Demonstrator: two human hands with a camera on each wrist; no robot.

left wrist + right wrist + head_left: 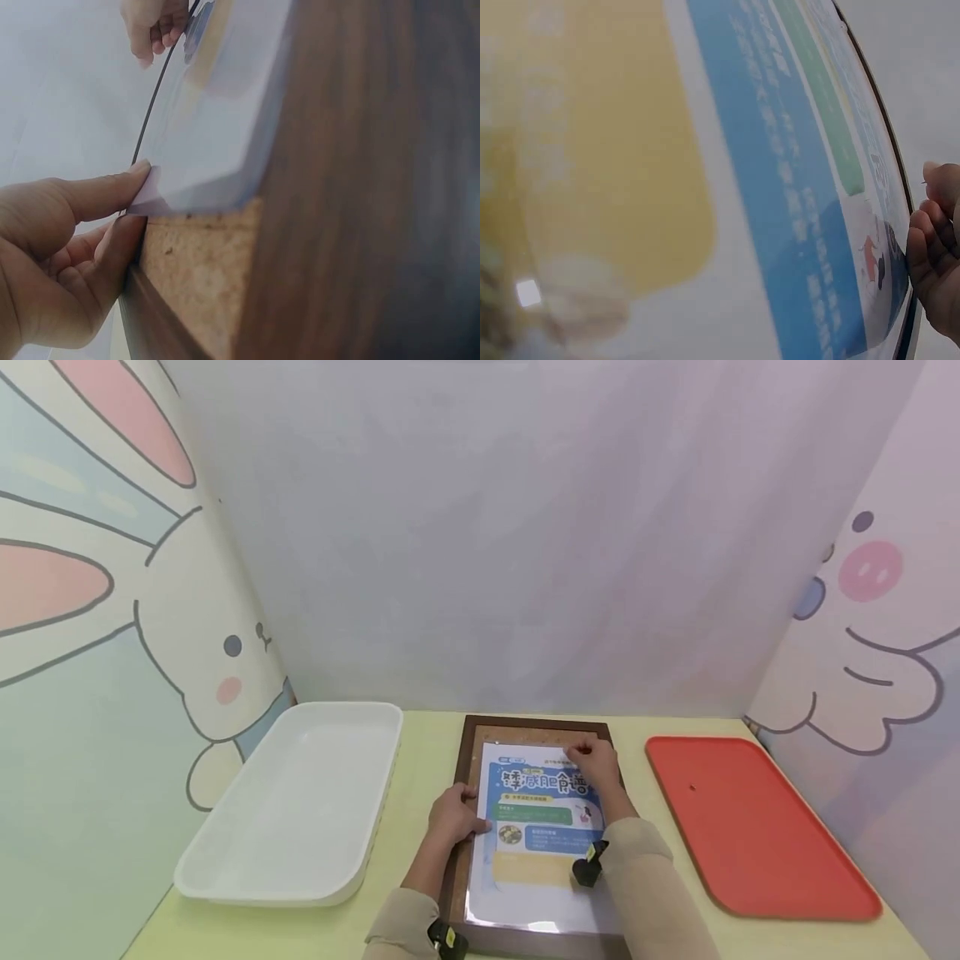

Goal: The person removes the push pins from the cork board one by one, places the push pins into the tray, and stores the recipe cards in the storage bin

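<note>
A laminated poster [532, 893] with blue, green and yellow blocks lies on a cork board [517, 735] in a dark wooden frame [540, 722]. My left hand [453, 817] is at the board's left side. In the left wrist view its thumb and finger pinch the edge of the clear sheet [217, 172], beside the frame. My right hand [597, 762] is over the poster's upper right corner, fingers curled. From its fingertips a tiny dark point, like a thumbtack's pin [924, 182], sticks out in the right wrist view; its head is hidden.
To the left stands a white plastic tray [315, 802]. On the right is a red tray [765, 835] with a small thumbtack [692, 787] on it. A pale curtain [480, 568] and cartoon-printed side walls surround the light yellow table [420, 827].
</note>
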